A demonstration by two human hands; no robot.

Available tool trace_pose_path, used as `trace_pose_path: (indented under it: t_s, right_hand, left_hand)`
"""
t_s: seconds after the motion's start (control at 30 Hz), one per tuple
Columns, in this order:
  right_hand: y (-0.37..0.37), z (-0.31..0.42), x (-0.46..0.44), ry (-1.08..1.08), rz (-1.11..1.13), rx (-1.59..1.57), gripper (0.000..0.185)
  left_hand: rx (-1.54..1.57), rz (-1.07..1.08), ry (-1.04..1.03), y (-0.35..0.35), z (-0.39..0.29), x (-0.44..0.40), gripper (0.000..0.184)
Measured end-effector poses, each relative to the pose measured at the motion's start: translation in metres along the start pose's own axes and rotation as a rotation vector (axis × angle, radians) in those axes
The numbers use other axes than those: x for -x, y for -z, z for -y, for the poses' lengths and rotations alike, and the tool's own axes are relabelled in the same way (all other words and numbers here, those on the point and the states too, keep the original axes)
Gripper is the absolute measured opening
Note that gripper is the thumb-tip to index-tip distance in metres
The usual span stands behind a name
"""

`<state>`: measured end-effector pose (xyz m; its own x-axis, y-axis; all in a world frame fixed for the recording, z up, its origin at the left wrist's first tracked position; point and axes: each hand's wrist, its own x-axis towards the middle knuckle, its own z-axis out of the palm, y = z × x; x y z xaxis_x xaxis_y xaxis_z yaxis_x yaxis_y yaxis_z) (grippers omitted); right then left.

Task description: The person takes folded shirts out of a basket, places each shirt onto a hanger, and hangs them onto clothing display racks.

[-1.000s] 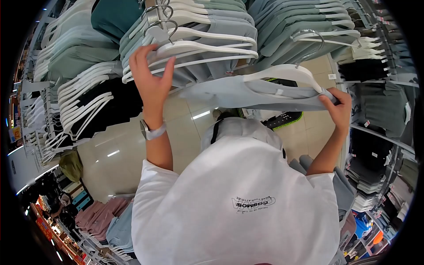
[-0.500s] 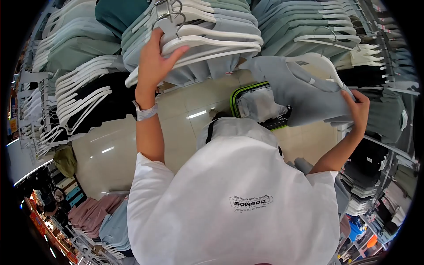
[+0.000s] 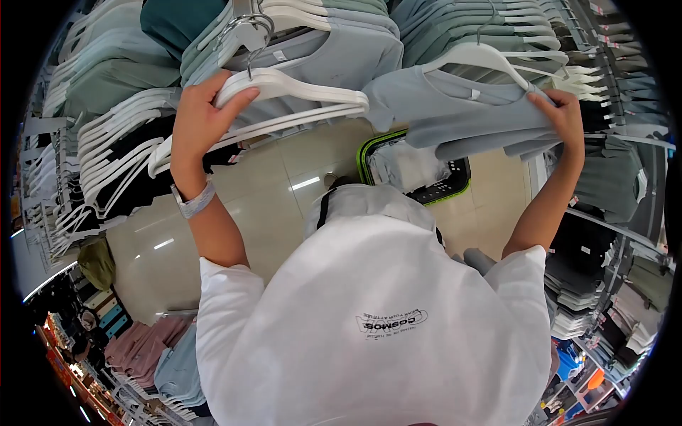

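Observation:
My left hand (image 3: 202,117) is closed on white hangers (image 3: 305,89), with the thumb over the top near the hook. They carry no garment that I can see, and the hook meets the rail end. My right hand (image 3: 565,117) pinches the shoulder of a light grey T-shirt (image 3: 455,106) where its white hanger (image 3: 476,57) ends. The shirt hangs spread out, its hem folded up towards my right hand. Just behind the hangers in my left hand hangs another grey T-shirt (image 3: 312,53).
Green and grey shirts (image 3: 469,25) fill the rack ahead; black garments on white hangers (image 3: 121,153) hang to the left. A black basket with a green rim (image 3: 462,188), holding clear plastic packaging (image 3: 408,167), stands on the tiled floor (image 3: 284,163). Folded stacks (image 3: 572,312) are to the right.
My left hand has moved left and slightly down with the hangers, uncovering the grey shirt behind. My right hand has raised the grey T-shirt towards the rack, and more of the basket shows.

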<state>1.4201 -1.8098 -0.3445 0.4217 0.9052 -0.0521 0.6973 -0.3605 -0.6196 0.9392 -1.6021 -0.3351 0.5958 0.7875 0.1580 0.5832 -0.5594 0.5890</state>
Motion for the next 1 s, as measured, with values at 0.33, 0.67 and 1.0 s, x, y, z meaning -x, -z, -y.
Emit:
trace_pose_path:
  t_s: [0.33, 0.67, 1.0]
  right_hand:
    - [-0.054, 0.050, -0.036, 0.210, 0.114, -0.173, 0.029]
    - [-0.136, 0.106, -0.080, 0.393, 0.273, -0.532, 0.030]
    - [-0.192, 0.143, -0.095, 0.459, 0.317, -0.540, 0.030]
  left_hand:
    - [0.322, 0.024, -0.031, -0.034, 0.009, 0.009, 0.029]
    - [0.280, -0.044, -0.084, -0.038, 0.007, 0.005, 0.029]
    - [0.266, -0.028, -0.049, -0.039, 0.009, -0.002, 0.030]
